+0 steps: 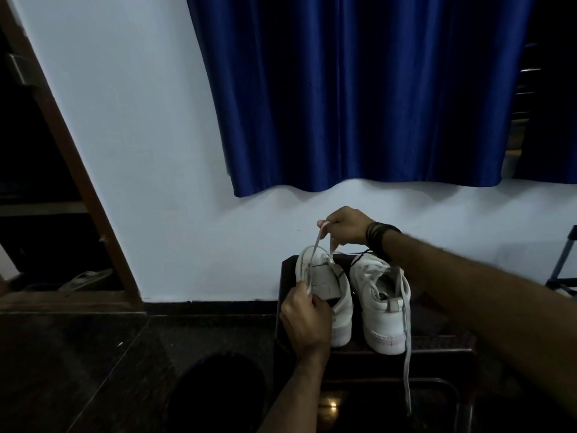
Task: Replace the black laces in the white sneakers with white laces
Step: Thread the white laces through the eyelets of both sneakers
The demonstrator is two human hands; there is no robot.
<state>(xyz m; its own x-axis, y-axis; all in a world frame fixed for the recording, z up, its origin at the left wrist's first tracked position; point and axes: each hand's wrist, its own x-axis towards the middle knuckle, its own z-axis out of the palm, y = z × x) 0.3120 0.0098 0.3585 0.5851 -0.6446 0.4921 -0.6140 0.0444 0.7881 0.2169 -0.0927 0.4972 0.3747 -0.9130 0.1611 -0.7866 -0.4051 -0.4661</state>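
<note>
Two white sneakers stand side by side on a dark stool (pixel 437 348), heels toward me. My left hand (pixel 304 320) grips the left sneaker (pixel 337 295) at its collar. Above that shoe, my right hand (pixel 345 226) pinches a white lace (pixel 318 242) that runs down in two strands to the eyelets. The right sneaker (pixel 381 314) carries a white lace too; its loose end (pixel 406 354) hangs over the heel and down past the stool's front edge. A black lace (pixel 362 254) lies behind the shoes, partly hidden by my right wrist.
A blue curtain (pixel 359 89) hangs on the pale wall behind the stool. At the left stands a brown door frame (pixel 78 170), with a sandal (pixel 87 278) on the floor beyond it. A blue metal leg (pixel 562 264) shows at the right edge. The floor is dark.
</note>
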